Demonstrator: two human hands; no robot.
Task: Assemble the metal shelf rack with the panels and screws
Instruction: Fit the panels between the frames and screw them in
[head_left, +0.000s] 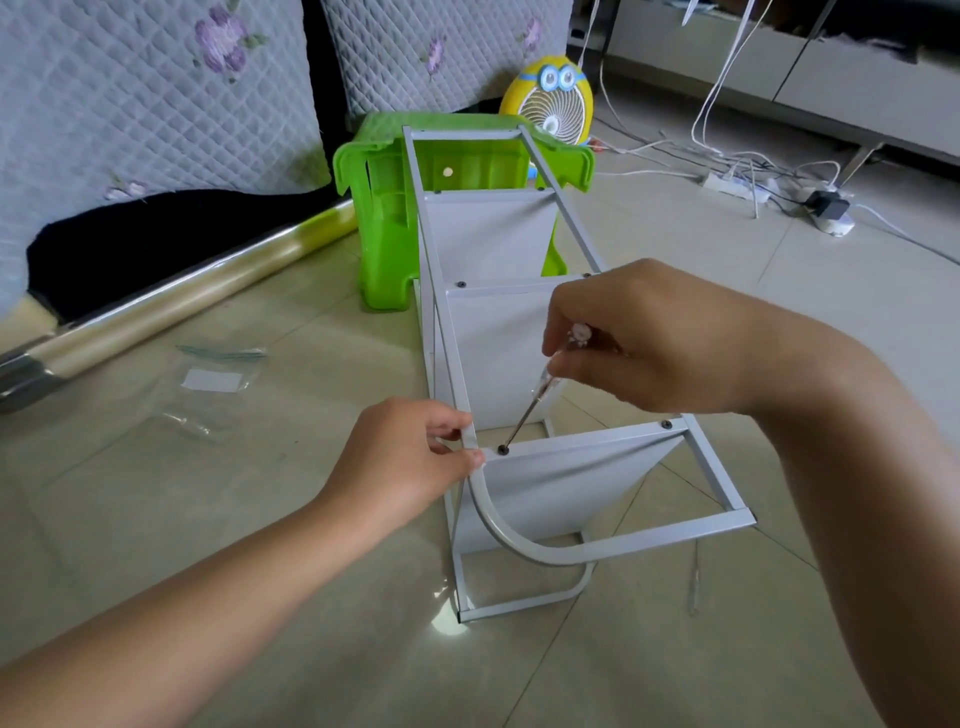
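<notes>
The left hand (400, 457) pinches the rack frame (675, 536) at its corner rail. Just beside its fingertips sits a screw (502, 450), met by the tip of the screwdriver (542, 387). The right hand (649, 338) grips the screwdriver above and beyond, over the nearest panel (550, 488).

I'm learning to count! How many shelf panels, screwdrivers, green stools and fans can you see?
Shelf panels: 3
Screwdriver: 1
Green stool: 1
Fan: 1
Total: 6
</notes>
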